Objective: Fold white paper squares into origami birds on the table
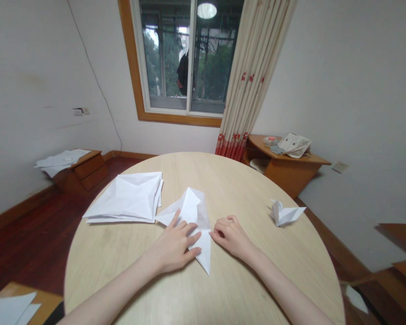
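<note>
A partly folded sheet of white paper (pixel 191 203) lies on the round table, with a narrow point toward me and a wider, creased part beyond. My left hand (pixel 177 243) rests flat on it, fingers spread, pressing its left and middle parts. At the sheet's right edge is my right hand (pixel 230 237), its fingers curled and its thumb and index fingertips closed on a small corner. The exact grip of those fingertips is partly hidden. To the right stands a finished-looking folded paper bird (pixel 286 214), apart from both hands.
A stack of creased white paper (pixel 131 196) sits at the left of the pale wooden table (pixel 243 289). Behind stand a small cabinet (pixel 84 170) with papers and a corner shelf (pixel 287 169) bearing a cloth bag (pixel 294 144). A curtain (pixel 250 76) hangs beside the window.
</note>
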The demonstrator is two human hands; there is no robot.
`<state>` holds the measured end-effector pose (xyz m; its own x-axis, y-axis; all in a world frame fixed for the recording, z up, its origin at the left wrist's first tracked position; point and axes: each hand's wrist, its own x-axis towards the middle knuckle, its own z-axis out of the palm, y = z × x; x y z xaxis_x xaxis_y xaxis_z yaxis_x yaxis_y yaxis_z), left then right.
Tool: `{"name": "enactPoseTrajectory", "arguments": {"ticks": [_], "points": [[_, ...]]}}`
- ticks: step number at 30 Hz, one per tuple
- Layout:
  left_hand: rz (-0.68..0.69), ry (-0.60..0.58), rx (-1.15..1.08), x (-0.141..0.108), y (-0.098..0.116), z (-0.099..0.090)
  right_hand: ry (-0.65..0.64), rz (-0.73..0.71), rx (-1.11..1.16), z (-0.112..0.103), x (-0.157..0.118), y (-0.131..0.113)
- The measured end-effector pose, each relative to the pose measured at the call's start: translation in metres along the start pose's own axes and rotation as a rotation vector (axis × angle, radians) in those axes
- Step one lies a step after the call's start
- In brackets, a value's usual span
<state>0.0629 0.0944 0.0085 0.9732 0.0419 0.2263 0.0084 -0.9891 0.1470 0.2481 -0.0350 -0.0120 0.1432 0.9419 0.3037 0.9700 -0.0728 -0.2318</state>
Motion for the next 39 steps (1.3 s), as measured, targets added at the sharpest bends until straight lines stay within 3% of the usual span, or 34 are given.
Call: {"name": "enactPoseTrajectory", "arguments": {"ticks": [9,20,39], "points": [[-0.01,-0.02,0.007,0.0,0.002,-0.002,-0.06,-0.013,0.093,-0.003,-0.001,-0.004],[-0.004,-0.007,0.001,-0.001,0.0,0.001,-0.223,-0.039,0.269,-0.009,-0.001,-0.012],[-0.02,-0.038,-0.021,0.001,0.001,-0.002,-0.311,-0.095,0.425,-0.009,-0.008,-0.018]]}}
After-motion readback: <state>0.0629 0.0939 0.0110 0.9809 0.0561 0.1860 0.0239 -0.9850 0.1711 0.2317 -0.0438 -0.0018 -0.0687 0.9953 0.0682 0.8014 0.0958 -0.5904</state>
